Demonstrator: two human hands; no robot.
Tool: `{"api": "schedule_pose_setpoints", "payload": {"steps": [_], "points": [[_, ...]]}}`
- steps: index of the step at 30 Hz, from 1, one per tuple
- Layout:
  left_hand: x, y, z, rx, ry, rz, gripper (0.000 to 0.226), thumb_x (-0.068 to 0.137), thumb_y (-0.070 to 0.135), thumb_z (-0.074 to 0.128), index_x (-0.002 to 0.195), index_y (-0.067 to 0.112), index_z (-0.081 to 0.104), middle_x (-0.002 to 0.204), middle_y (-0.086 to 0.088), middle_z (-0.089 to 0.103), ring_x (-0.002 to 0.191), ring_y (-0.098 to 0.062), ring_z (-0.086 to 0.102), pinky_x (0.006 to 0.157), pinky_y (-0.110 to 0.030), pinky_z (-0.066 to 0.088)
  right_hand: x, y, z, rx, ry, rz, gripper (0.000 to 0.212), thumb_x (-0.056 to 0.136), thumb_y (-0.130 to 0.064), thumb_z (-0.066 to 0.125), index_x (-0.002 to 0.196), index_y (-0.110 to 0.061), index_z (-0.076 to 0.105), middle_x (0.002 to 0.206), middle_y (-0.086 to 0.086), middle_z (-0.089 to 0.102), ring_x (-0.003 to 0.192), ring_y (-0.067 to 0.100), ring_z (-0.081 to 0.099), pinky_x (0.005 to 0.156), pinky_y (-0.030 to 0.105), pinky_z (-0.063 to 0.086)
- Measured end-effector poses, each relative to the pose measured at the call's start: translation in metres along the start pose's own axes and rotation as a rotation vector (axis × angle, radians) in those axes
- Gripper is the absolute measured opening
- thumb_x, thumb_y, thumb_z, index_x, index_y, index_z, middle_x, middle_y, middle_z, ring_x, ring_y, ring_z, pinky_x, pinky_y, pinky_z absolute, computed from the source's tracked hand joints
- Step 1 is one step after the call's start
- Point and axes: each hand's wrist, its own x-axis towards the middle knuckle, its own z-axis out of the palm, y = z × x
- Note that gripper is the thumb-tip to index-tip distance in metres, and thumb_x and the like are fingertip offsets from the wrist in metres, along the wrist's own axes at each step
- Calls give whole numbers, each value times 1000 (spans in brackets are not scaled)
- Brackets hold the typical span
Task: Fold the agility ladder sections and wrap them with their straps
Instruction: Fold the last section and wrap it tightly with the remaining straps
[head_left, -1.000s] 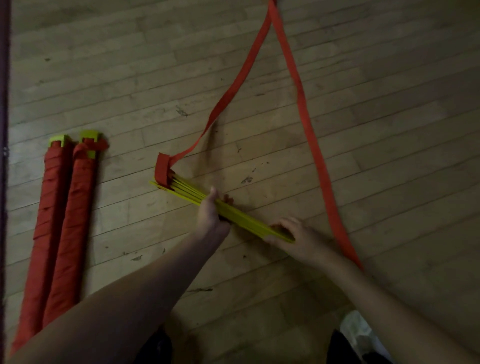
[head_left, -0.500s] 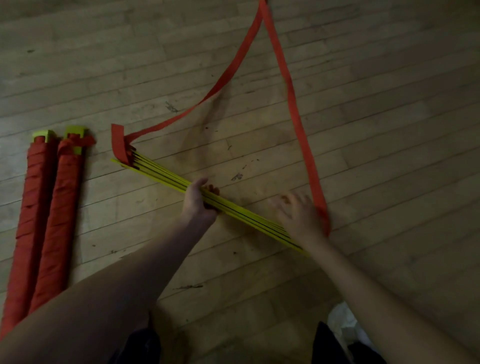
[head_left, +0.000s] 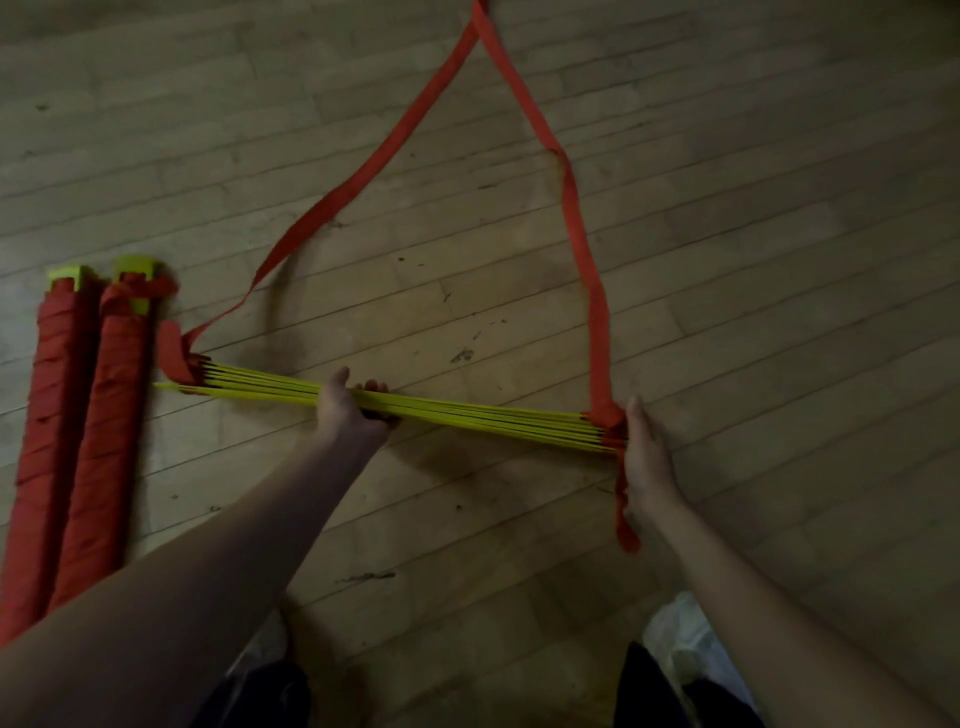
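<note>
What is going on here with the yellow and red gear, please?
A person is packing up an agility ladder on a wooden floor. The left hand grips the stack of yellow rungs midway; the right hand lies flat against its right end. Its red straps trail loose, unwrapped. Two wrapped bundles lie at the left.

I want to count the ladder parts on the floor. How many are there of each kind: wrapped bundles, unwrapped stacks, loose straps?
wrapped red bundles: 2
yellow rung stack, not wrapped: 1
loose red straps: 2
Total: 5
</note>
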Motion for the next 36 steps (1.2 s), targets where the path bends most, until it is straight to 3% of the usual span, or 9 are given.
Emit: {"api": "schedule_pose_setpoints", "payload": {"steps": [2,4,8,14,18,23,25,29,36], "points": [[3,-1,-3,11,8,5,25,96,26,48,76,13,42,72,0,45,62,-13,48,61,-32,44,0,0,3,58,-54,42,45,97,-58,33,100,-30,68,117,2,64,113,21,58,103,41,43],[5,-3,-5,24,-9,-8,21,95,24,47,77,14,42,71,1,45,62,-13,48,63,-34,44,9,9,1,73,-111,32,77,80,-80,40,120,-20,64,122,6,64,117,23,58,106,48,41],[1,-9,-2,82,-43,-36,19,96,23,46,79,13,43,71,-1,44,65,-16,49,68,-38,44,20,-3,2,-6,-147,74,79,72,-84,44,115,-19,59,110,4,64,101,20,60,95,43,47],[-1,-13,5,92,-49,-24,18,97,22,46,82,13,43,72,-1,44,65,-17,47,72,-39,43,28,-20,-2,-140,14,231,121,44,-99,43,123,-9,55,118,9,61,106,27,60,86,38,51],[2,-7,4,111,-89,-7,16,95,25,48,84,14,45,72,0,44,63,-15,48,68,-36,45,21,-29,-8,-138,-113,303,66,78,-69,58,116,-15,63,104,4,61,95,22,61,75,31,50],[0,-9,2,177,-87,15,27,95,26,51,72,15,43,67,1,44,61,-13,48,75,-41,47,16,-29,-5,-231,-352,147,12,84,-18,71,81,-6,71,73,4,66,57,9,60,49,12,45],[-1,-11,3,211,-84,22,30,95,26,51,68,16,40,64,1,42,60,-13,47,82,-41,46,16,-37,1,-307,-358,26,14,87,-10,66,73,-12,66,67,-1,64,56,4,56,48,9,39],[-7,-13,7,280,-111,55,27,94,25,52,70,17,42,64,1,41,59,-12,46,79,-37,45,8,-57,17,-30,-516,78,17,92,3,52,80,-7,58,67,0,66,54,3,65,57,15,47],[-29,-22,16,460,-275,132,16,93,27,58,85,14,52,67,-3,43,61,-15,46,71,-37,49,9,-110,60,41,-633,44,21,99,-6,44,87,-9,60,73,-2,68,63,5,65,65,23,45]]}}
